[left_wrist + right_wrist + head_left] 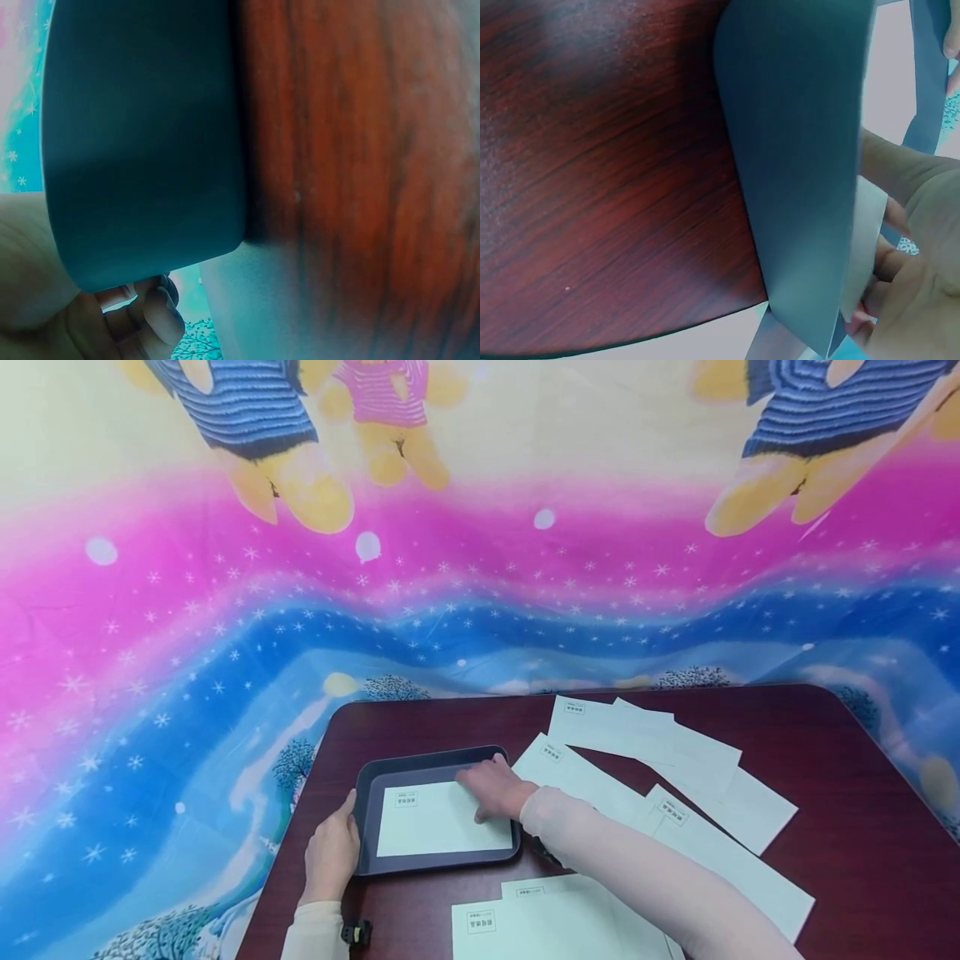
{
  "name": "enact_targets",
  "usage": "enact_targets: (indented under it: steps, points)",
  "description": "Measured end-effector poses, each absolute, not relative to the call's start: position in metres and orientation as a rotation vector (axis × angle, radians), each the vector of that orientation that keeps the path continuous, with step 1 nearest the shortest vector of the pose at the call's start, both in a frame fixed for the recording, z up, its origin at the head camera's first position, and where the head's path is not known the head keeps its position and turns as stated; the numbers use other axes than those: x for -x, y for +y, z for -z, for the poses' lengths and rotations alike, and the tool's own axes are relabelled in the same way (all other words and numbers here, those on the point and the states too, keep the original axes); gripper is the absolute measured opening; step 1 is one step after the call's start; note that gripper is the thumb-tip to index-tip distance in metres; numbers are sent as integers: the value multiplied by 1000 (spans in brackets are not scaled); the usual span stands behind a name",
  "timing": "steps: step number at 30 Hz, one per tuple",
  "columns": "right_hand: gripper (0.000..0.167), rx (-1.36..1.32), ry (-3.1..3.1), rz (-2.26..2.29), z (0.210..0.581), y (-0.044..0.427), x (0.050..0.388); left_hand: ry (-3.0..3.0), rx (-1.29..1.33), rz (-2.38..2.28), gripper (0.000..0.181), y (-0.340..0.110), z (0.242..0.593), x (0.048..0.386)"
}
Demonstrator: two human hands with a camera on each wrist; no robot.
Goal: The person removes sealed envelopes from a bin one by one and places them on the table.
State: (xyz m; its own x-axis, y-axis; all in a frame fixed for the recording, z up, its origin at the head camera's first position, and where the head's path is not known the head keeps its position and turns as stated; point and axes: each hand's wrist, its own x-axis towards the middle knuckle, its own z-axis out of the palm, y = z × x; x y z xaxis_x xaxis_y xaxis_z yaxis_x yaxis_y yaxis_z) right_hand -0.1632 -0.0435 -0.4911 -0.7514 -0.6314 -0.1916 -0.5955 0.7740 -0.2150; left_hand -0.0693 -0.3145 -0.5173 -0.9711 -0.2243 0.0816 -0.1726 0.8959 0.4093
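Note:
A dark shallow tray (420, 863) lies on the left part of the table, with a white envelope (435, 831) inside it. At the tray's left edge my left hand (332, 852) grips the rim; the left wrist view shows curled fingers (161, 319) by the outer wall, and the thumb is hidden there. My right hand (497, 787) reaches over the tray's right side and holds the envelope's right end, fingers at its far edge and thumb lower on the paper. Part of that end is covered by the hand.
Several white envelopes overlap on the right, including a far one (600, 727) near the back edge and a nearer one (727, 860). More envelopes (540, 931) lie at the front, partly under the right sleeve (645, 868). A patterned cloth (480, 568) hangs behind the brown table (877, 843).

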Motion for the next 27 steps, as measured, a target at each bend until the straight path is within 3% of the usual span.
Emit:
enact_targets:
  steps: [14,27]
  points:
    - [22,961,2675,513,482,-35,166,-2928,-301,606,48,-314,518,69]
    - [20,948,2675,660,476,-25,171,-2924,-292,602,47,-314,519,68]
